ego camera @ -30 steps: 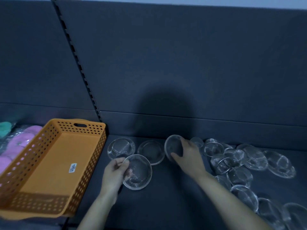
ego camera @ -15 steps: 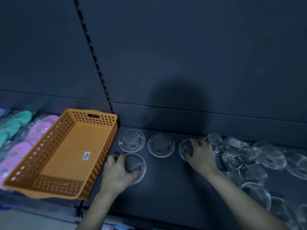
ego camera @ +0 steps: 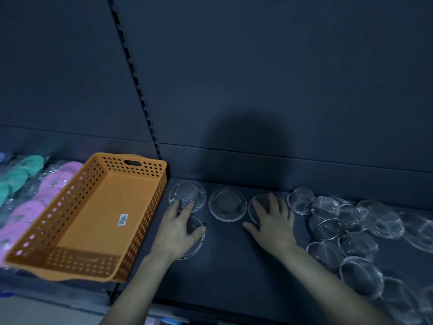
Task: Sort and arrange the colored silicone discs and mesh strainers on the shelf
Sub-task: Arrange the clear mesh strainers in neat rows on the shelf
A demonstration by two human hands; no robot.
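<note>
The left hand [ego camera: 178, 231] lies flat on a mesh strainer [ego camera: 196, 249] near the front of the dark shelf [ego camera: 229, 268]. Its fingers [ego camera: 174, 208] are straight and hold nothing. Their tips touch a second strainer [ego camera: 189, 192] just behind. The right hand [ego camera: 274, 224] rests flat on a third strainer [ego camera: 263, 198], with its fingers spread and loose. Between the two hands' fingers sits one more strainer [ego camera: 227, 204]. Right of the right fingers is a messy pile of strainers [ego camera: 351, 233]. Left of the left fingers stands an orange basket [ego camera: 140, 231]. Past it lie pink discs [ego camera: 54, 186] and green discs [ego camera: 21, 172].
</note>
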